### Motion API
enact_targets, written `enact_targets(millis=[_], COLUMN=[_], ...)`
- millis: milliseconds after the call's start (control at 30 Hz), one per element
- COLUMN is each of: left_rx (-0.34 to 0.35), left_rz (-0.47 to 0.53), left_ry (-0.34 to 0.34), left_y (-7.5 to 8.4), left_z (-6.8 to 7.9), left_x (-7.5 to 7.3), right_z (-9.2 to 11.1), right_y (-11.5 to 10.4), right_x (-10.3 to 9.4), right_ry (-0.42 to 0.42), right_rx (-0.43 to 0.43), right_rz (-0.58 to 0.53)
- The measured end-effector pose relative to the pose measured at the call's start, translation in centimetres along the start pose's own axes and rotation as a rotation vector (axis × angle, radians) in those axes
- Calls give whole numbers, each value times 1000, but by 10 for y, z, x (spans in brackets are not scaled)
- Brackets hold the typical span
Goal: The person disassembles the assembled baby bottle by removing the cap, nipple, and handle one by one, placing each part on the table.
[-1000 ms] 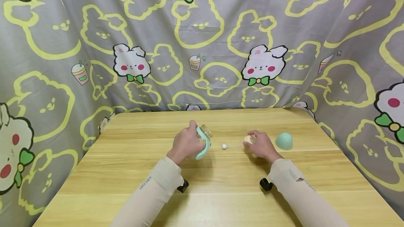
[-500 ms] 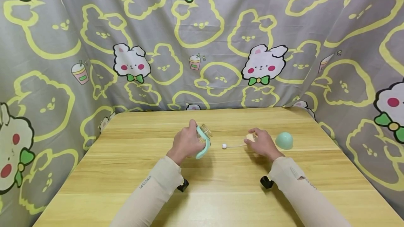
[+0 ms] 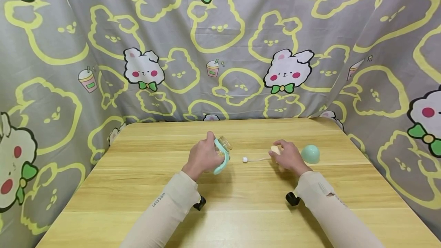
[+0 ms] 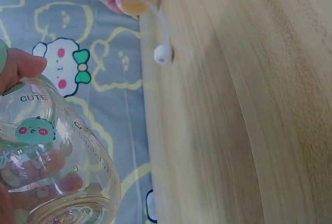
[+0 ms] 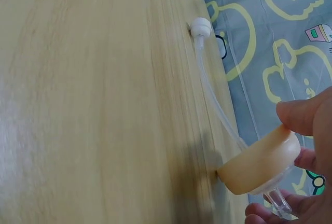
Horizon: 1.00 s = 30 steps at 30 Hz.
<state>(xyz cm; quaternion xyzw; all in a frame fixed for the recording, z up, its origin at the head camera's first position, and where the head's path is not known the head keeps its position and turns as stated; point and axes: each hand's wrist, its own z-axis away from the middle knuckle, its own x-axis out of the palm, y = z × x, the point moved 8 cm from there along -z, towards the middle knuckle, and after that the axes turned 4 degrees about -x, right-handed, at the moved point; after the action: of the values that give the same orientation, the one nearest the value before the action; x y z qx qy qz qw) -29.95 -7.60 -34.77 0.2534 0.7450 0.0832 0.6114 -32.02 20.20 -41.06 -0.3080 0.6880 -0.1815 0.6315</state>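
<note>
In the head view my left hand [image 3: 203, 158] grips a clear baby bottle [image 3: 225, 143] with mint handles [image 3: 225, 160]; its neck tilts up to the right. Close up in the left wrist view, the bottle [image 4: 62, 151] carries a printed green character. My right hand [image 3: 290, 157] pinches a peach-coloured bottle collar [image 5: 262, 159], thumb on its rim. A clear spout [image 5: 279, 203] sticks out of one side of this collar. From the other side runs a thin straw [image 5: 213, 97], ending in a white weight [image 5: 200, 27] low at the table.
A mint dome cap [image 3: 311, 154] stands on the wooden table [image 3: 241, 217], just right of my right hand. Patterned curtains [image 3: 220, 49] hang behind the table and at both sides. A black wrist camera [image 3: 293, 198] hangs under the right cuff, another [image 3: 200, 203] under the left.
My right hand has shifted slightly right with the collar, and more of the straw shows. The white weight stays almost in place. My left hand and the bottle have barely moved.
</note>
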Motion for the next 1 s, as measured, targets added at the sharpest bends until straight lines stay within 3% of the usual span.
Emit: enact_targets(millis=[367,1000], left_rx=[-9,-5], left_rz=[-1,-11], left_ry=[-10,0], left_y=[-1,-2], left_z=[1,0], left_x=[0,1], right_z=[-3,-2], right_y=[8,11], right_x=[10,5], right_ry=[-34,-46], right_rx=[26,6], right_rz=[-21,13])
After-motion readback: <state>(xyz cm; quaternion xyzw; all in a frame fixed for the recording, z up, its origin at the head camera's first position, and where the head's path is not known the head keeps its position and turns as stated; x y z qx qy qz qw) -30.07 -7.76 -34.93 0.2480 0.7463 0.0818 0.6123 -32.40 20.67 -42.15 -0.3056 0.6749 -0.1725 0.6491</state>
